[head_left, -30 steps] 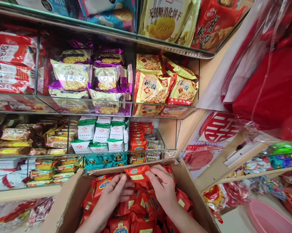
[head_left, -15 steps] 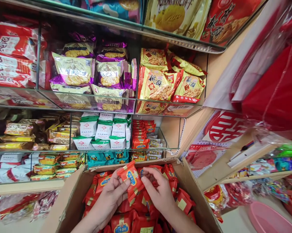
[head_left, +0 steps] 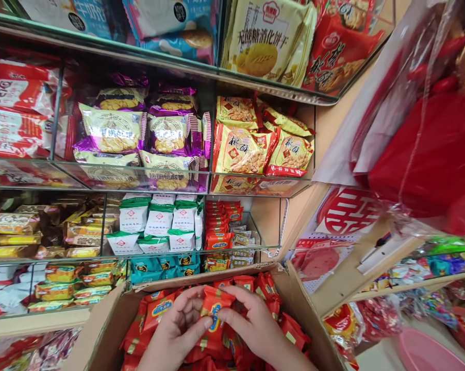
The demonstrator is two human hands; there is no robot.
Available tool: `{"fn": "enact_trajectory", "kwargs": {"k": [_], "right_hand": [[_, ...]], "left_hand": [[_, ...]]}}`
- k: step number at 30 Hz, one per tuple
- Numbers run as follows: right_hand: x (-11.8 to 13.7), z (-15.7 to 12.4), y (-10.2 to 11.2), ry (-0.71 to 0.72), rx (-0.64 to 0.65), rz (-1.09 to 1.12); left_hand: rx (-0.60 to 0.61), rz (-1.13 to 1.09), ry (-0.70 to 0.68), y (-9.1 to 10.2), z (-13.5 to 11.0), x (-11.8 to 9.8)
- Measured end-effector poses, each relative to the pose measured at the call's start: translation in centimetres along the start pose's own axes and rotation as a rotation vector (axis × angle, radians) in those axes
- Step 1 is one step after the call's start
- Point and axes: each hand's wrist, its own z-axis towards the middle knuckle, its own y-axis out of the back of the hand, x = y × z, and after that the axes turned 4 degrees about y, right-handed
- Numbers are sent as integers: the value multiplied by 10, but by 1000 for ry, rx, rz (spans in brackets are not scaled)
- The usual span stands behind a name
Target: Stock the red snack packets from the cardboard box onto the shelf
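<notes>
Between my two hands is a red snack packet (head_left: 216,310) with a blue and yellow label, held just above an open cardboard box (head_left: 104,322). My left hand (head_left: 180,324) pinches the packet's left side with thumb and curled fingers. My right hand (head_left: 251,319) grips its right side, the thumb lying across the front near the label. Many matching red packets (head_left: 294,330) fill the box below, partly hidden by my hands and forearms.
Behind the box rise glass-fronted shelves, holding green-and-white packets (head_left: 157,221), a stack of small red packets (head_left: 219,239) and yellow cookie packets (head_left: 242,149). Plastic-wrapped red goods (head_left: 421,154) hang at the right. A pink basin (head_left: 429,350) is at lower right.
My right hand has closed onto the packet's right side, and the packet is now turned more upright. The camera view has tilted up slightly, so the shelves sit lower.
</notes>
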Motion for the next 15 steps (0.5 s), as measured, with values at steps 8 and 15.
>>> {"fn": "enact_trajectory", "kwargs": {"k": [8, 15], "right_hand": [[27, 48, 62, 117, -325, -322], [-28, 157, 81, -230, -279, -702]], "left_hand": [[-249, 69, -33, 6, 1, -25], [-261, 120, -38, 11, 7, 1]]}}
